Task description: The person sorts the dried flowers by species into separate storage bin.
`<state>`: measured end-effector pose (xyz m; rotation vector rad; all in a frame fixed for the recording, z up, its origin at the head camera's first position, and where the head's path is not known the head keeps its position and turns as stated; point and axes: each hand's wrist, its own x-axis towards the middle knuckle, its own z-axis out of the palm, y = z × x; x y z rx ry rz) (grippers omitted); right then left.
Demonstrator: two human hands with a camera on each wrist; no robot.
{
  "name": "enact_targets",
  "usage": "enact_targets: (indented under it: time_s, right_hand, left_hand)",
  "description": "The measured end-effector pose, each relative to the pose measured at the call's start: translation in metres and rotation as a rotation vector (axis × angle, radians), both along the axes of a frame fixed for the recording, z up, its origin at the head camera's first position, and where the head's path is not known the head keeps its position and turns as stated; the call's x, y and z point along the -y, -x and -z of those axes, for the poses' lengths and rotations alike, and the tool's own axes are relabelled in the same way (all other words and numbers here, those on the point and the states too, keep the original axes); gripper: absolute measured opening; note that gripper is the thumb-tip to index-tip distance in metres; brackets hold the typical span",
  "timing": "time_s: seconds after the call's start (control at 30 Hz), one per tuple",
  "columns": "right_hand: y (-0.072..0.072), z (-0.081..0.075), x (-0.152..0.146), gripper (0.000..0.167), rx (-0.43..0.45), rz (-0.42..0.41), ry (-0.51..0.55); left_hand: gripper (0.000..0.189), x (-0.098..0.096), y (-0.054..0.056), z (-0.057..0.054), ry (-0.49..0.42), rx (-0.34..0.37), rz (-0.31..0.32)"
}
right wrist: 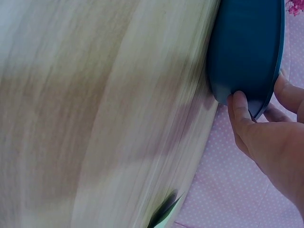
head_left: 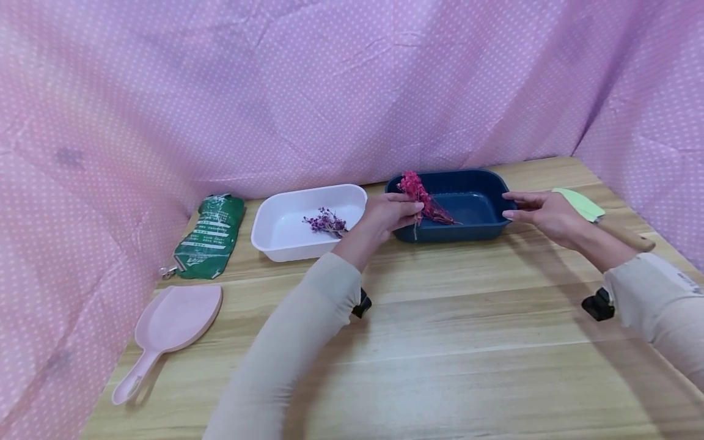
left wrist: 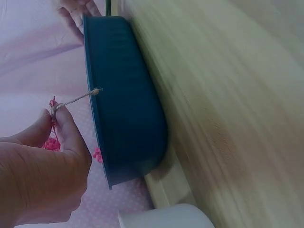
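In the head view my left hand (head_left: 379, 215) pinches a bunch of pink dried flowers (head_left: 414, 188) over the left end of a dark blue basin (head_left: 473, 232). The stems slant down into the basin. A knotted twine (left wrist: 76, 99) hangs from the bunch across the basin's outer wall in the left wrist view. At the basin's right end, my right hand (head_left: 555, 218) holds the rim between thumb and fingers, some fingertips lying against the outer wall. Just left stands a white basin (head_left: 280, 244) with a bunch of purple dried flowers (head_left: 327, 222) in it.
On the left lie a green packet (head_left: 211, 235) and a pink dustpan (head_left: 178, 315). A tool with a pale green blade (head_left: 580, 203) and a wooden handle (head_left: 627, 236) lies beyond my right hand. Pink dotted cloth (head_left: 330, 91) hangs behind the wooden table (head_left: 467, 342).
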<state>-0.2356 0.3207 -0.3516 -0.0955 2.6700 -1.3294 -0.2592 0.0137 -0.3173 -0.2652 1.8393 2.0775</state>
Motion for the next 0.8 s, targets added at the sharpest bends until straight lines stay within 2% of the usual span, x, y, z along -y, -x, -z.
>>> enact_targets:
  time_s: [0.17, 0.33, 0.5, 0.6, 0.7, 0.8]
  right_hand:
    - [-0.001, -0.001, 0.002, 0.067, -0.001, -0.003, 0.008]
    - [-0.001, 0.000, 0.002, 0.065, -0.008, 0.006, 0.014]
    - [-0.001, 0.001, 0.003, 0.066, -0.009, -0.002, 0.031]
    - [-0.001, 0.001, 0.003, 0.065, -0.012, 0.000, 0.034]
    - [-0.002, 0.001, 0.003, 0.064, -0.014, 0.003, 0.039]
    - [-0.001, 0.001, 0.003, 0.065, -0.011, 0.001, 0.040]
  left_hand:
    - [0.041, -0.007, 0.006, 0.000, -0.022, 0.014, -0.046]
    - [0.042, -0.011, 0.012, 0.001, -0.050, 0.015, -0.056]
    - [0.050, -0.008, 0.013, 0.002, 0.006, 0.005, 0.047]
    - [0.054, -0.005, 0.011, 0.002, 0.055, -0.032, 0.108]
    - [0.055, 0.002, 0.003, 0.002, 0.104, -0.092, 0.144]
    - [0.054, 0.014, -0.006, 0.003, 0.210, -0.185, 0.185]
